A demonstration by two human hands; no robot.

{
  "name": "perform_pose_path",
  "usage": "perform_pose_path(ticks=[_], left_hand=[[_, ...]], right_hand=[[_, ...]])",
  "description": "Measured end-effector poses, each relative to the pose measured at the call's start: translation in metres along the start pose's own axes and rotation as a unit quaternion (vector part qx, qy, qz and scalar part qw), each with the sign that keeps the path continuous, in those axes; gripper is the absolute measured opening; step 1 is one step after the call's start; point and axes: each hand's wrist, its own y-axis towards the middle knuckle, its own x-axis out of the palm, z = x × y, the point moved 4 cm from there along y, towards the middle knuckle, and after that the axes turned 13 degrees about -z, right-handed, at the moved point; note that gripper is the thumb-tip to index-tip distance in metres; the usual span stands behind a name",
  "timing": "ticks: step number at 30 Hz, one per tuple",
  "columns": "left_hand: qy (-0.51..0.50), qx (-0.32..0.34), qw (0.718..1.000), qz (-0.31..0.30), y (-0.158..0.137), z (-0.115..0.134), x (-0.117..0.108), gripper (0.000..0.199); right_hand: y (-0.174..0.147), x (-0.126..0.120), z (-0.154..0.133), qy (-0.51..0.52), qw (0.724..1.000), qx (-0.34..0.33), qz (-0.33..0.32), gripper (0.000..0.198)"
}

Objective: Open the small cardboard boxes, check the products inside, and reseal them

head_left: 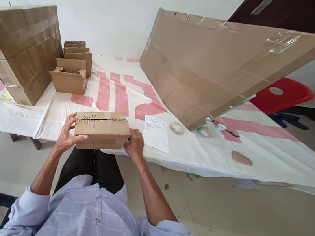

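While your left hand [68,134] and right hand [135,143] grip the brown oblong cardboard box [103,139] by its ends, its flaps [102,115] lie folded, the seam [115,119] not fully closed.

A white cloth [281,165] with red shapes covers the table [199,156]. Toward the left end stands a taped stack [32,58], a yellow sheet [8,98] at its foot; just right, an open box [69,83] fronts other boxes [80,56]. A panel [208,62] slants from the far edge; by its lower corner lie 2 rolls [176,128]. Along the near edge are a closed box [102,131], a paper [156,135] and, farther right, a scrap [242,158].
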Motion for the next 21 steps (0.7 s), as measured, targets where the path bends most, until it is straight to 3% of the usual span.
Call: perform_pose_path(ticks=[21], left_hand=[[0.005,0.002,1.0,0.002,0.0003,0.0006,0.0008,0.078]], right_hand=[[0.0009,-0.0007,0.0017,-0.017,1.0,0.006,-0.022,0.029]])
